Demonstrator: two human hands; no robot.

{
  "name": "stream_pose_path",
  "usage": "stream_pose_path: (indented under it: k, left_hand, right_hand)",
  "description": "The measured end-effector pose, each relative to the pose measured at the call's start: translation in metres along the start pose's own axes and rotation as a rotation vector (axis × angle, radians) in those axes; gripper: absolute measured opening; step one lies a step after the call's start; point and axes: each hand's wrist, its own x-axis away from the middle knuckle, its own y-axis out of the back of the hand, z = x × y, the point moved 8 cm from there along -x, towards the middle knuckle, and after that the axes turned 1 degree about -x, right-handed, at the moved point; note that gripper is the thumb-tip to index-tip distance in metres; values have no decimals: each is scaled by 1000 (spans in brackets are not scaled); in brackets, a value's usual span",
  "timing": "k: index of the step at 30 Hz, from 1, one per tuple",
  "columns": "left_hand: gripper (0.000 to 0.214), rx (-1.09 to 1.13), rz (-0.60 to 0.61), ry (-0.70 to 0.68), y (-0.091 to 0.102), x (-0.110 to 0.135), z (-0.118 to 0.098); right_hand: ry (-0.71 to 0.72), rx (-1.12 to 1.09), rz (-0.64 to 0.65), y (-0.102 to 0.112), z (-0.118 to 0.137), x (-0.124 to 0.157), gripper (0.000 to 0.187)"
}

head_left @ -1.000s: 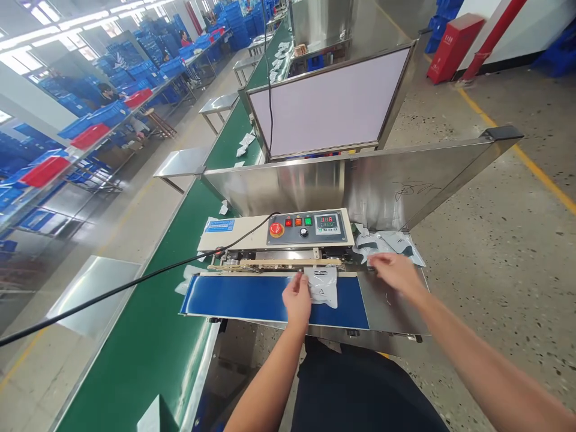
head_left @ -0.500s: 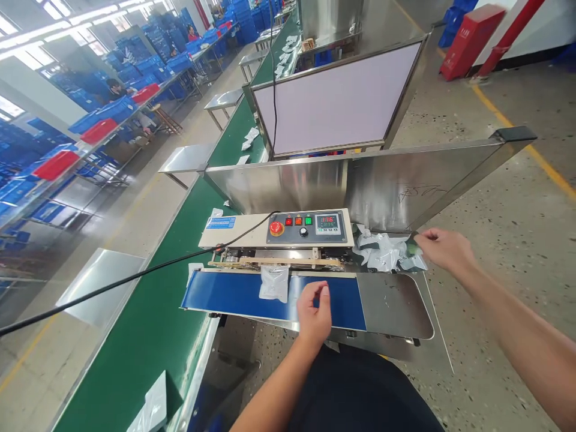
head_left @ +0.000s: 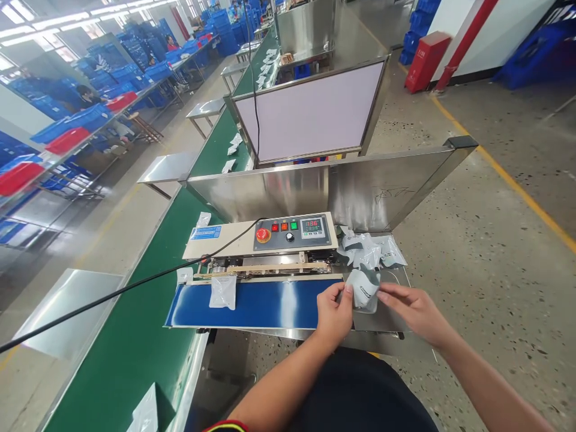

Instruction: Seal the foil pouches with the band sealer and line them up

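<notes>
Between my two hands is a small silver-white pouch (head_left: 363,291) with dark print. My left hand (head_left: 335,312) pinches its left edge, and my right hand (head_left: 411,309) pinches the right edge. The pouch is upright over the right end of the blue conveyor belt (head_left: 270,306). Behind it, a pile of similar pouches (head_left: 369,249) lies on the metal plate. Another pouch (head_left: 223,293) hangs from the band sealing machine (head_left: 256,240), its lower part on the blue belt.
A green conveyor (head_left: 130,300) runs along the left, with a pouch (head_left: 146,411) near the front. A black cable (head_left: 135,277) crosses in front of the machine. Steel panels (head_left: 288,192) stand behind it. Blue and red bins (head_left: 67,141) line a far table.
My right hand has come left from the pile with a pouch, and my left hand has moved right to grip it too. The pouch in the sealer has travelled left.
</notes>
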Motion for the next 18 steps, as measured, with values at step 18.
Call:
stream_pose_path:
  k: [18]
  left_hand:
    - [48, 306, -398, 367, 74, -28, 84]
  right_hand:
    - [-433, -291, -27, -99, -66, -54, 30]
